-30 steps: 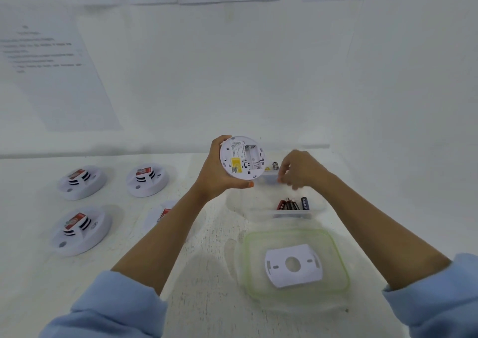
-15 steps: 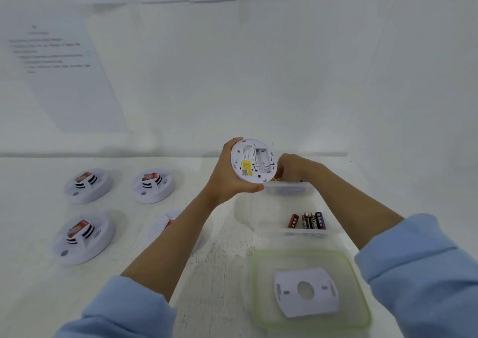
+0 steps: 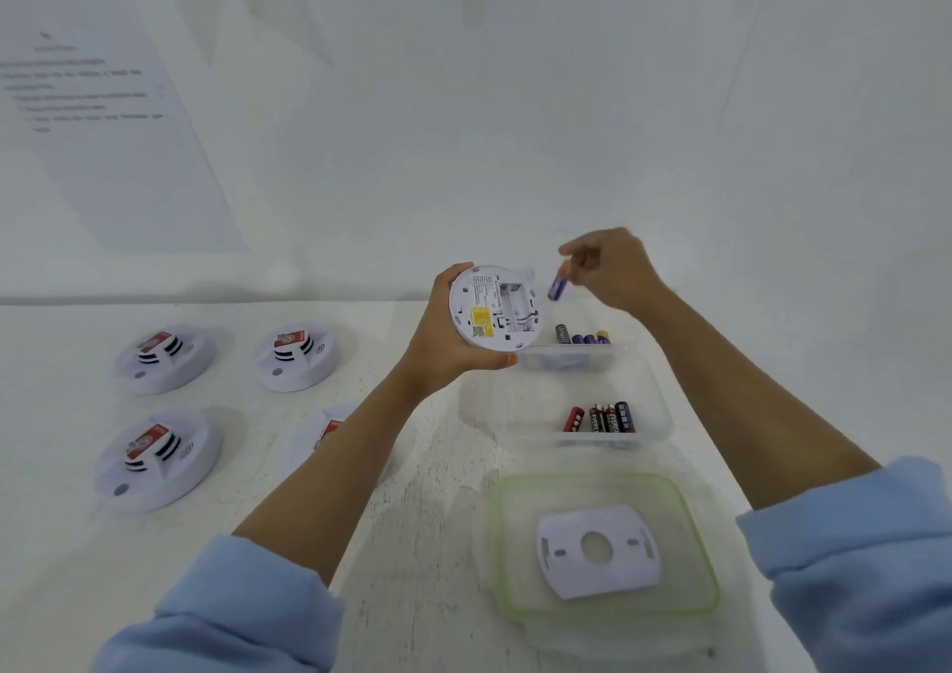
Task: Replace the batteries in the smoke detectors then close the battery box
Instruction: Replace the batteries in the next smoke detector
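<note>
My left hand (image 3: 443,342) holds a white smoke detector (image 3: 494,309) up with its back and open battery bay facing me. My right hand (image 3: 613,270) pinches a purple battery (image 3: 558,286) just right of the detector's rim, above the clear battery box (image 3: 654,404). The box's far compartment holds several purple batteries (image 3: 584,337); its near one holds several red and black batteries (image 3: 602,419). The green-rimmed box lid (image 3: 505,543) lies in front of the box with the detector's white mounting plate (image 3: 597,551) resting on it.
Three more smoke detectors (image 3: 165,358) (image 3: 296,355) (image 3: 154,458) sit face up on the white table at the left. A fourth (image 3: 322,433) is partly hidden behind my left forearm. A white wall with printed sheets (image 3: 103,121) stands close behind.
My right hand dipped into the box's far compartment and has come up holding a purple battery beside the detector. My left hand kept the detector raised.
</note>
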